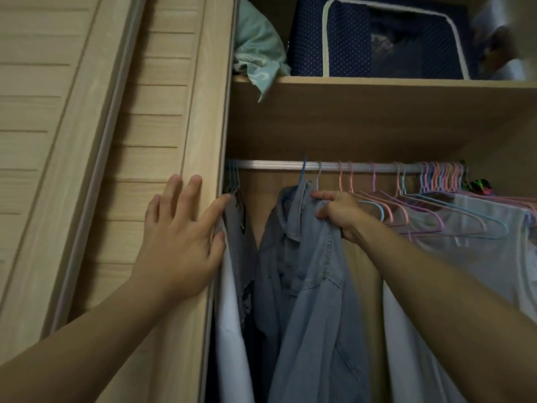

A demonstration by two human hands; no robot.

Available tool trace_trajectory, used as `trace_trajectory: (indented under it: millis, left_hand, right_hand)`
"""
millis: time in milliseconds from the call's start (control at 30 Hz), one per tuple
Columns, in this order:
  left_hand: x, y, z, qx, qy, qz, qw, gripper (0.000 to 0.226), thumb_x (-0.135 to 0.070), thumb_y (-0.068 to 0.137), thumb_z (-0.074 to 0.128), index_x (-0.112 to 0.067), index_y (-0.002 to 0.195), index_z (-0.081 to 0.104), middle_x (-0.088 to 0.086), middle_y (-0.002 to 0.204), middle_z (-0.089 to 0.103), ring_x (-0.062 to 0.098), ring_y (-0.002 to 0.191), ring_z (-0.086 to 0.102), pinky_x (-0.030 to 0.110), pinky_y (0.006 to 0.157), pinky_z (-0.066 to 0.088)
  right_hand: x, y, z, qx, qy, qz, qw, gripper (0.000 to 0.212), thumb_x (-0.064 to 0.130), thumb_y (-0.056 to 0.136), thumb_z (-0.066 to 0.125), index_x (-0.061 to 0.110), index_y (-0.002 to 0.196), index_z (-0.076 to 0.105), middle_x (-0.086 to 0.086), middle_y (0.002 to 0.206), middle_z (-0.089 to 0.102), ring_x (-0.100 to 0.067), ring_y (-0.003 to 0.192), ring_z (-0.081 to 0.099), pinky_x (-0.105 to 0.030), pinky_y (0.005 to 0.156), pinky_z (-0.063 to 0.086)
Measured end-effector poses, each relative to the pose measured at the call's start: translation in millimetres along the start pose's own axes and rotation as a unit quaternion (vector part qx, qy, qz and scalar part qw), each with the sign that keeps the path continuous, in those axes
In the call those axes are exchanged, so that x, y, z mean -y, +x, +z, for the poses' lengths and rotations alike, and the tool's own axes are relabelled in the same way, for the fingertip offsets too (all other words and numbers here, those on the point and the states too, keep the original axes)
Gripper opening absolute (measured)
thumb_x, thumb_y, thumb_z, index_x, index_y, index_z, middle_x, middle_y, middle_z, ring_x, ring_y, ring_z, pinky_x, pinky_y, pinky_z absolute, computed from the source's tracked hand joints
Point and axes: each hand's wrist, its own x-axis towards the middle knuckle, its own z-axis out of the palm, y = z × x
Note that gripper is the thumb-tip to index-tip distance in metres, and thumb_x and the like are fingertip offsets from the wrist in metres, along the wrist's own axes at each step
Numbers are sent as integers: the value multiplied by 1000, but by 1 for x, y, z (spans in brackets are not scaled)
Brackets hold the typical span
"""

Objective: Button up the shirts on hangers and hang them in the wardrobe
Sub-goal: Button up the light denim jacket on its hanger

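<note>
The denim shirt (305, 280) hangs inside the wardrobe, on a blue hanger (303, 170) whose hook sits on the rail (276, 164), near the left part of the rail. Its collar is turned up close to the hook, and the cloth falls down straight to the bottom edge of the view. If its buttons are closed I cannot tell, because the front is folded and in shadow.

The right hand (338, 212) grips the shoulder of this shirt, with fingers curled round the cloth just beside the collar. The left hand (180, 237) lies flat on the edge of the wardrobe door (162, 141), fingers straight and a little spread; its fingertips touch the white garment (232, 330) that hangs at the left end of the rail, partly behind the door.

To the right of the denim shirt many thin hangers (441, 178), pink, purple and light blue, are crowded together on the rail. Some of them carry a pale garment (479, 242), which hangs behind the right forearm.

Above the rail there is a wooden shelf (377, 82). On it stands a dark blue storage box (377, 39) with white dots and white trim, and at the left end of the shelf a light green cloth (258, 48) is bundled, with one corner hanging over the front edge.
</note>
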Motion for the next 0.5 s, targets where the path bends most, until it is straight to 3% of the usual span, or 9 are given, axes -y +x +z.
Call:
trace_trajectory:
  millis: [133, 267, 367, 400, 500]
  left_hand:
    - [-2, -1, 1, -6, 6, -1, 1000, 62, -49, 94, 33, -37, 155, 35, 14, 166, 19, 37, 155, 4, 61, 119, 22]
    - [-3, 0, 0, -7, 2, 1, 1000, 62, -49, 94, 36, -36, 154, 36, 14, 166, 19, 37, 155, 4, 61, 119, 21]
    - [-4, -1, -1, -12, -3, -1, 1000, 61, -48, 94, 36, -36, 154, 38, 15, 165, 20, 38, 155, 5, 61, 119, 22]
    - [-4, -1, -1, -12, -3, -1, 1000, 61, -48, 94, 36, -36, 154, 37, 15, 165, 21, 38, 155, 5, 61, 120, 22]
    - [-4, 0, -1, -12, -3, -1, 1000, 61, -48, 94, 35, -36, 154, 37, 16, 165, 21, 38, 156, 5, 62, 119, 23]
  right_hand:
    - [-24, 2, -9, 18, 4, 3, 1000, 58, -15, 86, 55, 22, 129, 67, -13, 124, 63, -33, 102, 64, -39, 81, 59]
    - [-24, 8, -18, 37, -29, 0, 999, 51, -13, 85, 60, 28, 112, 72, -11, 131, 63, -32, 107, 65, -40, 87, 59]
    - [-15, 3, -18, 60, -180, -35, 981, 36, 2, 93, 65, 18, 125, 69, -11, 137, 61, -26, 115, 62, -36, 97, 54]
    - [-8, 0, -19, 55, -281, -68, 956, 33, 14, 98, 64, 13, 130, 65, -13, 136, 61, -27, 118, 61, -36, 100, 50]
    - [20, -13, -29, -3, -542, -219, 812, 34, 35, 106, 47, 9, 126, 57, -20, 122, 63, -38, 112, 61, -43, 88, 48]
